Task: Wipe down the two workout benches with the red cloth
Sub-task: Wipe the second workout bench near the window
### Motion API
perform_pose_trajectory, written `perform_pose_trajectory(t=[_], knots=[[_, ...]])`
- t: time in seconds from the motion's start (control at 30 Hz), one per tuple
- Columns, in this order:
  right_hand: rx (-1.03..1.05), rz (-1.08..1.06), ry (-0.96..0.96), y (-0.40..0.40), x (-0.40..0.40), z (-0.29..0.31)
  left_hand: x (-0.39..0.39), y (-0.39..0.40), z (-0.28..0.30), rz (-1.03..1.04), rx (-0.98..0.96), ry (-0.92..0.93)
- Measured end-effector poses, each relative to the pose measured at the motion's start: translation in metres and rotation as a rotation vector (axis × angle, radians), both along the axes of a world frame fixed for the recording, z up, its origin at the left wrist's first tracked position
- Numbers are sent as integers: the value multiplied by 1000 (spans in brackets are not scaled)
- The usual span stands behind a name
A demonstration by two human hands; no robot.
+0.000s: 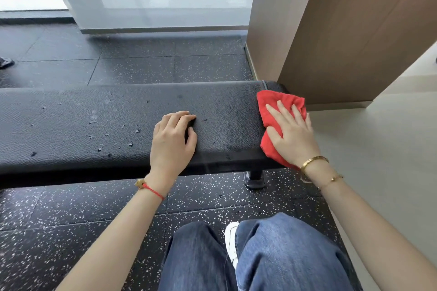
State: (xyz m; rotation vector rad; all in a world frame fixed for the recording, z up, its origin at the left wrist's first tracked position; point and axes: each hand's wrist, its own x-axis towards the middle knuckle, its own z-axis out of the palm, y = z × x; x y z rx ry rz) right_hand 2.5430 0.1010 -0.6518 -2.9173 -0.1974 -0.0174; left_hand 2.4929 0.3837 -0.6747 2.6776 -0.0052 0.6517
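While flat on bench (94, 123) (right): cloth (272, 111)

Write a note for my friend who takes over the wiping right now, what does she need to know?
Right hand: flat, fingers spread, pressing the red cloth on the right end of the bench.
Left hand: empty, resting on the bench top mid-way.
Done: cannot tell how much has been wiped.
Left: pale flecks dot the pad left of the hands. Only one bench is in view; the second has to be found.

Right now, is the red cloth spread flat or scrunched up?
Loosely bunched: the red cloth shows folds and creases under the flat right hand, at the bench's end.
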Motion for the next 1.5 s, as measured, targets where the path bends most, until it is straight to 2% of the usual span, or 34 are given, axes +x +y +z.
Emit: perform_pose_trajectory(t=[0.2, 0.37, 0.5, 0.73, 0.87, 1.07, 1.2, 1.33, 1.5], knots=[[34, -114, 115, 14, 81, 12, -1, -1, 2, -3, -9, 7], [-39, 62, -26, 11, 9, 7, 0, 0, 0, -3, -2, -14], [-36, 167, -52, 3, -33, 4, 0, 1, -1, -5, -4, -14], [-46, 17, 75, 24, 69, 13, -1, -1, 2, -12, -8, -8], [-96, 152, 33, 61, 71, 15, -1, -2, 3, -11, -25, -15], [-47, 485, -67, 53, -9, 12, -3, -2, 4, 16, -33, 0], [-41, 404, -20, 47, 12, 11, -7, 0, 12, -6, -34, -20], [-64, 270, 12, 94, 61, 15, -14, 12, 17, 0, 17, -70], [-102, 475, -28, 149, 39, 12, -12, 18, 12, 46, 28, -63]])
